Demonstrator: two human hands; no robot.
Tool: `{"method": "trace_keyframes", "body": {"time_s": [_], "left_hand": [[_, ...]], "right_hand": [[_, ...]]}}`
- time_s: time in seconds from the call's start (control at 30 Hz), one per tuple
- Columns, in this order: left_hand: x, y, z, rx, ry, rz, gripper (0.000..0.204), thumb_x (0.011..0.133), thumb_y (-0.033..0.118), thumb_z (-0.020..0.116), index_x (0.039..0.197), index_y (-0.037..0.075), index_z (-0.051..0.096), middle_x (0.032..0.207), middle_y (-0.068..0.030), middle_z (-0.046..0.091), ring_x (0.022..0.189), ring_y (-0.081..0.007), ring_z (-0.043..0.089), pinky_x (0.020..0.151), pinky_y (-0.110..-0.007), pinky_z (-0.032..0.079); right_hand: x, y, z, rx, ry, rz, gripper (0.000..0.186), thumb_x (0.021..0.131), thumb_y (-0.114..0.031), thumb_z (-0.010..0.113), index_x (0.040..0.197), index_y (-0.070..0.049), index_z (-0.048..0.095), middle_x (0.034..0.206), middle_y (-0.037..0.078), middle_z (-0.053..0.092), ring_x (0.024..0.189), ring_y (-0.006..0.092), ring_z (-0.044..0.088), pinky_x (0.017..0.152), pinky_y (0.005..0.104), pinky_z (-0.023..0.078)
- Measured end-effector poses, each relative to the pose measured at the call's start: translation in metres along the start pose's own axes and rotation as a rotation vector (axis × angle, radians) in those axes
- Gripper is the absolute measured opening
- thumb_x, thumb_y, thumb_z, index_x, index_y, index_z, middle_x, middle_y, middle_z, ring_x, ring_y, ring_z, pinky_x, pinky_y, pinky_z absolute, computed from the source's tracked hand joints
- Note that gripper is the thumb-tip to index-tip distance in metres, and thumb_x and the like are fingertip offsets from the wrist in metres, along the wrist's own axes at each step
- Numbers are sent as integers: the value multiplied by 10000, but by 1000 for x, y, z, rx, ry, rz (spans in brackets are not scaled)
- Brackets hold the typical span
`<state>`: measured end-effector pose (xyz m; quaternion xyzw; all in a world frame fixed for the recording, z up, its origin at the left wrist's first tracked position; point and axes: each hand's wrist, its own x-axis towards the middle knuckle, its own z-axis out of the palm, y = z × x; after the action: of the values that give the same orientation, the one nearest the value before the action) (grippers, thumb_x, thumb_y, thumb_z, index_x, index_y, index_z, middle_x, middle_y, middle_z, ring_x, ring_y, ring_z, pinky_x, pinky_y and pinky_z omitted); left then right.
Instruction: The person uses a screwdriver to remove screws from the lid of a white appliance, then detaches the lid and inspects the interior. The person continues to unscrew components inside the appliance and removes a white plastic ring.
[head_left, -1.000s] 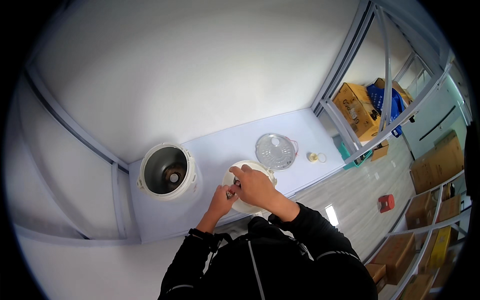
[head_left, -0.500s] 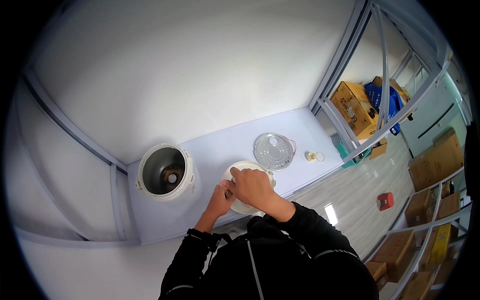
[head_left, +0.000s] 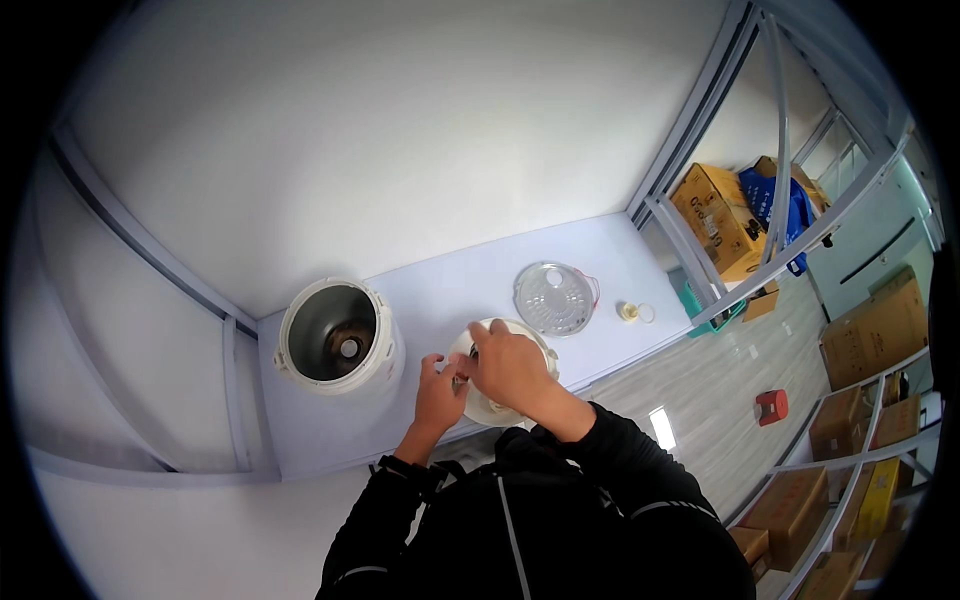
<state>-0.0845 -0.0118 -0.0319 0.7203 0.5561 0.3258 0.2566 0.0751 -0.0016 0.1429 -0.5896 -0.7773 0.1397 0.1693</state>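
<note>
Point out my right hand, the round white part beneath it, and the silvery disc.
Right hand (head_left: 512,370): head view, back of the hand.
Round white part (head_left: 480,407): head view, its near side.
Silvery disc (head_left: 556,300): head view, middle of its face.

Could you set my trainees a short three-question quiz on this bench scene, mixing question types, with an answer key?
1. Multiple choice. Which thing stands farthest left on the table?
A) the small clear ring
B) the tall open white pot
C) the small cream-coloured piece

2. True or false. The left hand and the right hand are both at the round white part.

3. Fill the gap. The thin cord at the right edge of the round grey disc is ____ in colour.

Key: 1. B; 2. True; 3. red
</note>
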Motion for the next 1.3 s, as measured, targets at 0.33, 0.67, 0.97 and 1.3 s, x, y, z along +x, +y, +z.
{"method": "trace_keyframes", "body": {"time_s": [0.33,0.67,0.97,1.3], "left_hand": [[4,-10,8,-39,23,-9,247,773,60,785,989,55,666,1263,-236,493,1155,-426,558,936,-478,494],[3,-6,8,-60,39,-25,239,765,100,805,959,45,676,1214,-207,533,1147,-412,562,933,-470,497],[6,-4,13,-35,81,-34,219,813,133,786,981,54,670,1201,-196,544,1108,-406,578,900,-459,509],[11,5,11,111,138,-59,231,800,141,792,975,83,652,1266,-170,524,1116,-392,578,892,-484,511]], "right_hand": [[4,14,2,173,-25,-313,377,804,-167,704,1154,-46,629,986,138,676,955,401,662,817,473,549],[6,14,1,-75,-8,-44,314,882,-133,696,1176,-35,644,898,155,662,773,369,690,655,451,561],[7,20,5,135,111,-311,369,842,-152,712,1191,-52,642,964,167,670,781,383,689,681,454,566],[4,18,-3,52,-20,-104,258,828,-175,759,1022,-24,680,926,188,679,778,366,705,678,438,568]]}}
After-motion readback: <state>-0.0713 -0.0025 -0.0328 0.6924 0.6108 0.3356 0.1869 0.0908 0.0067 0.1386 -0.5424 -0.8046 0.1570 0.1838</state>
